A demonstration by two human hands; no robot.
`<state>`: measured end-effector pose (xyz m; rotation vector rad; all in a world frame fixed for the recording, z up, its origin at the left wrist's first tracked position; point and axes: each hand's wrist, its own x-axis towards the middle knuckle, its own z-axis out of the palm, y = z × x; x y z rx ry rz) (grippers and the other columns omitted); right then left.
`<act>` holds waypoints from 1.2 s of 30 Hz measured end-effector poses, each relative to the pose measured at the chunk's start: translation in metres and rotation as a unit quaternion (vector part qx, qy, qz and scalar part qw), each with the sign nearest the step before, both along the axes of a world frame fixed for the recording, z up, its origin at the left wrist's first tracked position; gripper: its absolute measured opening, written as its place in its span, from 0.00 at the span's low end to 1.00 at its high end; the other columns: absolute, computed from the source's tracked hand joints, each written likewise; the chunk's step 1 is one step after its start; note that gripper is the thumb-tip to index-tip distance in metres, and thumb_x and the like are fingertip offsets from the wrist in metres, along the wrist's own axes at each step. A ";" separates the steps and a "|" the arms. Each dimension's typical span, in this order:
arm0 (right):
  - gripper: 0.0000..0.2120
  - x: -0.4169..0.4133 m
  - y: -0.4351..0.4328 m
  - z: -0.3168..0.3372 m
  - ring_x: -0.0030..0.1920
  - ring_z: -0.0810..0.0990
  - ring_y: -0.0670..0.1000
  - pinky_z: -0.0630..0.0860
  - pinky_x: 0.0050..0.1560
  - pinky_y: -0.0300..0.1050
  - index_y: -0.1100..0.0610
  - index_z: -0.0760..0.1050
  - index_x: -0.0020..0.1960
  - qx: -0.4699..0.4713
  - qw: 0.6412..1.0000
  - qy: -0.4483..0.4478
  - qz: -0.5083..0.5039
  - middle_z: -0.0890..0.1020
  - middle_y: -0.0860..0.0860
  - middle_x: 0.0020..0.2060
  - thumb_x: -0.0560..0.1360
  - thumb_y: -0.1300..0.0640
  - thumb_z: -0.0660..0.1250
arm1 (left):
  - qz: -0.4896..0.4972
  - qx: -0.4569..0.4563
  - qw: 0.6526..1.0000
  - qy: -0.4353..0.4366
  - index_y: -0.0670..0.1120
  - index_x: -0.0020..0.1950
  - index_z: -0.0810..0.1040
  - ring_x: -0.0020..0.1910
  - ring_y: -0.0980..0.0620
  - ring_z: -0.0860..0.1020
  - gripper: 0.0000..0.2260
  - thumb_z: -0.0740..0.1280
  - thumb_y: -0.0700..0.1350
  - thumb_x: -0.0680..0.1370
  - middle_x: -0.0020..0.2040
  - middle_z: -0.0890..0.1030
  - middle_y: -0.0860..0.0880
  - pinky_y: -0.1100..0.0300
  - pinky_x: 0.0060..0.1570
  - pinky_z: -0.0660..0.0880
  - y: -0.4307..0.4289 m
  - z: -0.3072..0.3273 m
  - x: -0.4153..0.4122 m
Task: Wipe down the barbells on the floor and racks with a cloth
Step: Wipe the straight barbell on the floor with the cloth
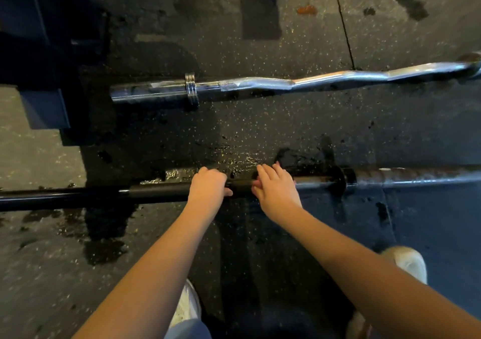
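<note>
A black straight barbell (78, 195) lies on the floor from left to right, with a collar (341, 180) and a worn sleeve (416, 177) at its right. My left hand (208, 186) grips the shaft from above, thumb under it. Close to its right, my right hand (277, 191) lies over the same shaft with the fingers reaching across it and the thumb tucked beneath. A dark patch (299, 159) sits just beyond the right hand; whether it is a cloth or a wet spot I cannot tell. A chrome curl bar (260, 83) lies farther away on the floor.
The speckled rubber floor (260, 135) is wet and shiny around the bars. A dark machine base (44, 83) stands at the far left. My two light shoes (187, 310) are near the bottom, just behind the black barbell.
</note>
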<state>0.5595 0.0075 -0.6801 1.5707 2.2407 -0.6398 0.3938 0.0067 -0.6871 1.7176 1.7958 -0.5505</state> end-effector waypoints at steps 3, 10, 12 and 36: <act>0.24 0.001 0.007 -0.007 0.74 0.59 0.56 0.56 0.73 0.52 0.56 0.60 0.75 0.017 0.996 0.027 0.082 0.63 0.52 0.74 0.82 0.47 0.54 | 0.000 0.039 0.999 -0.015 0.47 0.66 0.75 0.62 0.47 0.72 0.19 0.64 0.55 0.79 0.60 0.77 0.47 0.54 0.62 0.69 -0.006 -0.002 -0.004; 0.20 0.054 0.027 -0.006 0.62 0.74 0.50 0.69 0.67 0.49 0.58 0.71 0.68 -0.018 0.987 0.162 0.012 0.77 0.51 0.61 0.79 0.51 0.64 | -0.007 0.073 0.997 -0.029 0.47 0.68 0.73 0.63 0.48 0.70 0.20 0.62 0.55 0.80 0.61 0.76 0.48 0.56 0.62 0.67 -0.015 0.006 -0.004; 0.16 0.044 0.016 -0.009 0.59 0.75 0.51 0.71 0.64 0.51 0.57 0.74 0.63 0.022 0.986 0.160 -0.027 0.78 0.50 0.58 0.79 0.51 0.63 | -0.009 0.081 0.996 -0.023 0.47 0.69 0.73 0.63 0.49 0.70 0.20 0.62 0.55 0.80 0.61 0.76 0.49 0.56 0.62 0.66 -0.017 0.005 -0.004; 0.17 0.106 0.020 -0.038 0.56 0.80 0.58 0.71 0.67 0.57 0.63 0.76 0.60 0.132 0.962 0.216 0.106 0.80 0.58 0.56 0.75 0.55 0.67 | -0.004 0.144 0.990 0.007 0.44 0.78 0.55 0.74 0.49 0.60 0.31 0.58 0.58 0.80 0.74 0.63 0.48 0.48 0.73 0.52 -0.042 0.000 0.058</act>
